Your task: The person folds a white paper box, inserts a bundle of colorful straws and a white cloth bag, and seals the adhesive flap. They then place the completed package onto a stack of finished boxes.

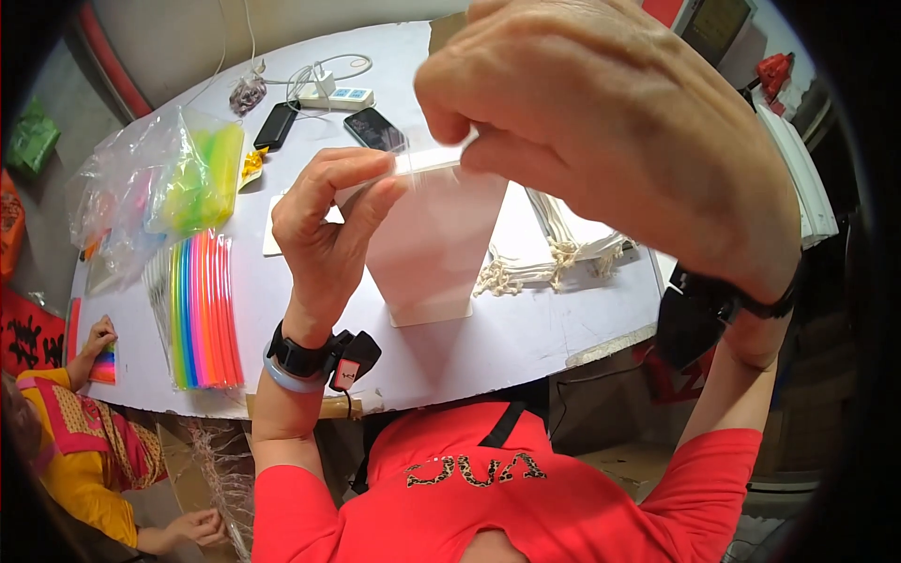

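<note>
In front of my chest a tall whitish packet (427, 249) stands upright over the table, wider at its top than at its foot. Its sides look translucent, and a strip of clear film shows at its top edge. My left hand (324, 216) pinches the top left corner between thumb and fingers. At the top right corner my right hand (610, 122) is closed, thumb against the curled fingers, seemingly gripping the film; its back hides most of the pinch. To the right of the packet lie white cloth pouches (526, 239) with knotted cream cords.
A pack of rainbow-coloured strips (202, 319) lies left on the white table (310, 357). Behind it are a clear plastic bag (122, 178) and yellow-green packs (211, 178). Two phones (374, 129) and a power strip (338, 98) lie further back. Another person's yellow sleeve (84, 488) is at lower left.
</note>
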Motion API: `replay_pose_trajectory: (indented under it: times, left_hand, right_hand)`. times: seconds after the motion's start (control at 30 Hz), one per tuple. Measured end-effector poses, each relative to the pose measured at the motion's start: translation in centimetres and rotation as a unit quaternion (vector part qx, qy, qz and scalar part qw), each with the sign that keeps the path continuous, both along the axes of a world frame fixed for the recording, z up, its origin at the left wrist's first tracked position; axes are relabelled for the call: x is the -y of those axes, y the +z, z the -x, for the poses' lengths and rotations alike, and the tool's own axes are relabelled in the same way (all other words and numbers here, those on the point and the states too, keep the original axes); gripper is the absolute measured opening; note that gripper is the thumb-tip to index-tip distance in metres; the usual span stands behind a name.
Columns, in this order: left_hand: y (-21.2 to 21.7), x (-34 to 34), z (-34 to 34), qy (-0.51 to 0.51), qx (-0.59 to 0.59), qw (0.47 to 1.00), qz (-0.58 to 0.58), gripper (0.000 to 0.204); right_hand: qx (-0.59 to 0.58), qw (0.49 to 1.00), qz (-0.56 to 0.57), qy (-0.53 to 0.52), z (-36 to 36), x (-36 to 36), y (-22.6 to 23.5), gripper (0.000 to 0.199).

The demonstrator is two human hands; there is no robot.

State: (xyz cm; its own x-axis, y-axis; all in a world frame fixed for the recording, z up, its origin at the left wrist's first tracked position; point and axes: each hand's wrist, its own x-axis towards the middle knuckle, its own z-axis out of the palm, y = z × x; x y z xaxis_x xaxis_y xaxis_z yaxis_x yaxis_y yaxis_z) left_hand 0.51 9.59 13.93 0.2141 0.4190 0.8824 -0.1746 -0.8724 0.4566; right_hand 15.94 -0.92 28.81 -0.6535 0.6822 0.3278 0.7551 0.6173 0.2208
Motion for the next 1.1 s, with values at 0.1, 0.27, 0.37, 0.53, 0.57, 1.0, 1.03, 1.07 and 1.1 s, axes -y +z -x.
replay_pose_trajectory:
  times: [0.1, 0.27, 0.37, 0.53, 0.57, 1.0, 1.03, 1.07, 1.1]
  left_hand:
    - [0.1, 0.1, 0.2, -0.031, -0.005, 0.999, 0.028, 0.016]
    - [0.4, 0.1, 0.6, -0.059, -0.004, 0.998, 0.020, 0.035]
    - [0.1, 0.2, 0.6, -0.093, 0.017, 0.995, 0.031, 0.050]
    - [0.3, 0.4, 0.7, -0.073, 0.000, 0.997, 0.006, 0.044]
    - [0.3, 0.5, 0.7, -0.064, -0.003, 0.998, 0.006, 0.039]
    - [0.3, 2.0, 0.3, 0.010, -0.005, 1.000, 0.029, 0.022]
    - [0.3, 2.1, 0.2, 0.016, -0.005, 0.999, 0.033, 0.021]
    - [0.2, 2.1, 0.3, 0.020, -0.007, 0.999, 0.033, 0.021]
    - [0.0, 2.0, 0.4, 0.019, -0.004, 0.999, 0.036, 0.021]
  right_hand:
    - [-0.010, 0.999, 0.042, -0.012, -0.6, -0.1, 0.7, 0.013]
    - [-0.027, 0.995, 0.089, -0.018, -0.9, -0.9, 0.9, 0.012]
    - [-0.030, 0.995, 0.095, -0.027, -1.1, -1.8, 0.3, 0.010]
    - [-0.035, 0.998, 0.039, 0.031, -2.0, -3.2, -1.0, 0.009]
    - [-0.034, 0.998, 0.039, 0.024, -2.0, -3.3, -1.2, 0.009]
    - [0.032, 0.996, 0.025, -0.080, -1.3, -1.9, -0.2, 0.020]
    - [0.032, 0.996, 0.024, -0.082, -0.8, -1.9, 0.9, 0.020]
    - [0.105, 0.975, 0.135, -0.139, 0.3, -2.2, 2.6, 0.027]
    - [0.177, 0.934, 0.243, -0.192, 1.3, -2.6, 4.2, 0.035]
